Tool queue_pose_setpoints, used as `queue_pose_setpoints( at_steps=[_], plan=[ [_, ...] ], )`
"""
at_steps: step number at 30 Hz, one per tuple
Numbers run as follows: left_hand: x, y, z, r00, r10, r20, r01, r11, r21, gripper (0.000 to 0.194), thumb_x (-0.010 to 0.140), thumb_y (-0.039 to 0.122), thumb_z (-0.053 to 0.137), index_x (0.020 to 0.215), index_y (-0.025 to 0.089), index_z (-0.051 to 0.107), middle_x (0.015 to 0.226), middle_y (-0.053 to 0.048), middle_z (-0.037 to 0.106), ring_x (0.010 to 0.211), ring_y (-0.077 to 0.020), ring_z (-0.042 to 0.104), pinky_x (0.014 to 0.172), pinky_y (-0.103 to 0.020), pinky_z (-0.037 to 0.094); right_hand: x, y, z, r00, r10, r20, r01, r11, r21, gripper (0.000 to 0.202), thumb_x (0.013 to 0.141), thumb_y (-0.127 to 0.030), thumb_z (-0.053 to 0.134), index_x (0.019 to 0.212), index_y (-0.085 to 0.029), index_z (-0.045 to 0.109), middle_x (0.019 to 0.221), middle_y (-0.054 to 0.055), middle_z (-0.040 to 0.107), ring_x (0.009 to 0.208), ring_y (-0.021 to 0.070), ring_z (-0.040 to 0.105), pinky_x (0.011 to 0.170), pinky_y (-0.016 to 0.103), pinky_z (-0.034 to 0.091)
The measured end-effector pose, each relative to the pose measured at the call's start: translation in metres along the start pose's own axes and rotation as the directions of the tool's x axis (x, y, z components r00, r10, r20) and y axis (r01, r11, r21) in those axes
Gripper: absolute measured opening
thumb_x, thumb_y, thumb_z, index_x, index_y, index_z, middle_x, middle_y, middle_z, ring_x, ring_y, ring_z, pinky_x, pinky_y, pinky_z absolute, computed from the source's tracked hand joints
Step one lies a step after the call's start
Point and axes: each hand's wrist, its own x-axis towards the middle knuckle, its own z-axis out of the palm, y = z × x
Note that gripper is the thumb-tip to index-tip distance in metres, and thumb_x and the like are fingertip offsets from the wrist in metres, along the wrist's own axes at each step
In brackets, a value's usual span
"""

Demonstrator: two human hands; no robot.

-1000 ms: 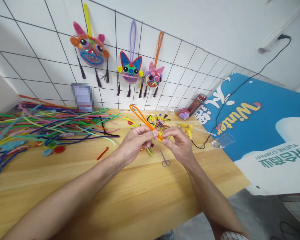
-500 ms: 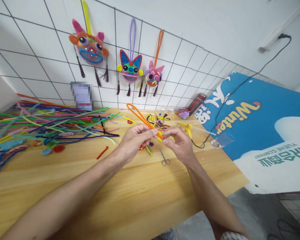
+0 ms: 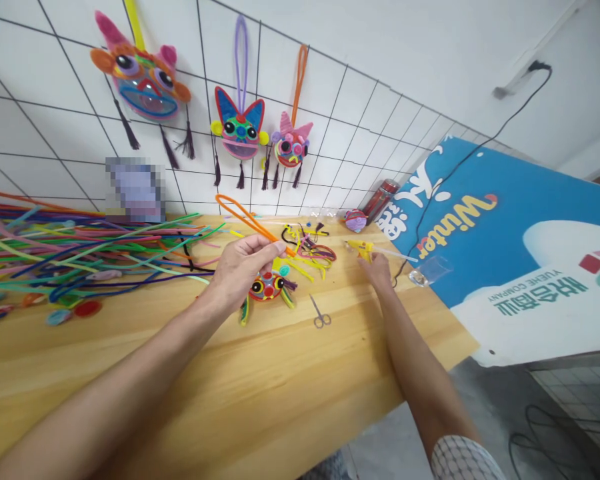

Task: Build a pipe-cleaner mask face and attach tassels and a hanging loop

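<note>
An orange pipe-cleaner loop point(image 3: 245, 215) is pinched between the thumb and fingers of my left hand point(image 3: 247, 267), its rounded end pointing up and left. Beneath that hand, a red decorated face point(image 3: 267, 287) with yellow-and-black eyes lies on the table. My right hand point(image 3: 376, 270) is closed around the handle of a yellow glue gun point(image 3: 361, 249), whose nozzle points left. Small scissors point(image 3: 321, 316) rest on the wood between my hands.
Many coloured pipe cleaners point(image 3: 95, 250) cover the table's left side. Three decorated faces, one with blue ears point(image 3: 241, 137), hang on a wall grid. Farther right are a red bottle point(image 3: 383, 200), a plastic bag point(image 3: 436, 270) and a blue board point(image 3: 540, 200).
My right hand has left the orange loop, moved right and taken hold of the glue gun. My left hand has kept the loop. The view has shifted, showing more of the red face.
</note>
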Motion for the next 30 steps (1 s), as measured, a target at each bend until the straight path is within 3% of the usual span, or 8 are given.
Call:
queue_pose_setpoints(
  at_steps=[5, 9, 12, 15, 18, 21, 25, 30],
  plan=[
    [0.005, -0.003, -0.004, 1.000, 0.013, -0.029, -0.014, 1.000, -0.012, 0.027, 0.076, 0.038, 0.085, 0.065, 0.018, 0.071, 0.054, 0.002, 0.058, 0.051, -0.0088, 0.047, 0.052, -0.022, 0.035, 0.012, -0.008, 0.012, 0.999, 0.035, 0.032, -0.036, 0.999, 0.022, 0.032, 0.080, -0.033, 0.066, 0.104, -0.012, 0.071, 0.107, 0.023, 0.076, 0.109, 0.0333, 0.068, 0.095, 0.041, 0.049],
    [0.008, 0.002, -0.007, 0.997, 0.038, -0.071, -0.041, 0.998, -0.046, 0.023, 0.074, 0.034, 0.085, 0.067, 0.017, 0.072, 0.058, 0.001, 0.062, 0.051, -0.0076, 0.045, 0.052, -0.021, 0.036, 0.003, -0.027, 0.006, 0.998, -0.038, 0.053, 0.032, 0.992, 0.123, 0.037, 0.083, -0.040, 0.060, 0.107, -0.014, 0.069, 0.094, 0.014, 0.076, 0.088, 0.0268, 0.070, 0.081, 0.037, 0.052],
    [0.010, 0.008, -0.007, 0.991, 0.073, -0.114, -0.084, 0.992, -0.096, 0.022, 0.075, 0.032, 0.083, 0.065, 0.017, 0.070, 0.063, 0.000, 0.065, 0.052, -0.0075, 0.046, 0.053, -0.022, 0.037, -0.019, -0.053, -0.003, 0.986, -0.151, 0.063, 0.134, 0.966, 0.223, 0.042, 0.081, -0.050, 0.063, 0.105, -0.015, 0.069, 0.092, 0.008, 0.076, 0.081, 0.0232, 0.068, 0.075, 0.034, 0.053],
    [0.008, 0.015, -0.005, 0.982, 0.076, -0.171, -0.108, 0.977, -0.183, 0.024, 0.073, 0.031, 0.084, 0.063, 0.017, 0.067, 0.067, 0.000, 0.067, 0.052, -0.0068, 0.046, 0.052, -0.022, 0.037, -0.052, -0.090, -0.011, 0.967, -0.255, -0.001, 0.239, 0.907, 0.347, 0.052, 0.071, -0.059, 0.075, 0.099, -0.015, 0.069, 0.093, 0.008, 0.076, 0.080, 0.0232, 0.068, 0.073, 0.034, 0.055],
    [0.004, 0.023, -0.003, 0.978, 0.075, -0.194, -0.124, 0.960, -0.252, 0.025, 0.072, 0.033, 0.085, 0.065, 0.017, 0.067, 0.072, -0.001, 0.069, 0.053, -0.0059, 0.045, 0.052, -0.022, 0.036, -0.088, -0.125, -0.018, 0.960, -0.259, -0.109, 0.281, 0.875, 0.395, 0.051, 0.061, -0.060, 0.084, 0.082, -0.016, 0.070, 0.078, 0.009, 0.075, 0.072, 0.0253, 0.069, 0.067, 0.036, 0.055],
    [-0.003, 0.031, -0.001, 0.980, 0.074, -0.185, -0.124, 0.953, -0.277, 0.028, 0.073, 0.035, 0.085, 0.065, 0.017, 0.065, 0.072, 0.000, 0.069, 0.053, -0.0059, 0.044, 0.052, -0.022, 0.037, -0.118, -0.147, -0.020, 0.937, -0.307, -0.170, 0.350, 0.835, 0.425, 0.044, 0.063, -0.059, 0.083, 0.073, -0.018, 0.071, 0.071, 0.009, 0.076, 0.068, 0.0272, 0.072, 0.065, 0.036, 0.056],
    [-0.009, 0.039, 0.000, 0.982, 0.079, -0.173, -0.130, 0.943, -0.305, 0.030, 0.074, 0.037, 0.086, 0.066, 0.017, 0.064, 0.074, 0.000, 0.069, 0.053, -0.0059, 0.044, 0.052, -0.022, 0.037, -0.140, -0.156, -0.019, 0.911, -0.361, -0.200, 0.412, 0.810, 0.417, 0.036, 0.069, -0.054, 0.078, 0.068, -0.019, 0.072, 0.067, 0.008, 0.076, 0.065, 0.0282, 0.074, 0.062, 0.036, 0.059],
    [-0.010, 0.039, 0.001, 0.982, 0.071, -0.174, -0.130, 0.926, -0.354, 0.026, 0.073, 0.035, 0.087, 0.069, 0.016, 0.069, 0.067, 0.001, 0.065, 0.052, -0.0058, 0.042, 0.051, -0.021, 0.035, -0.146, -0.151, -0.014, 0.888, -0.404, -0.221, 0.460, 0.798, 0.389, 0.030, 0.074, -0.050, 0.073, 0.068, -0.021, 0.070, 0.066, 0.007, 0.075, 0.064, 0.0277, 0.074, 0.065, 0.038, 0.061]
  ],
)
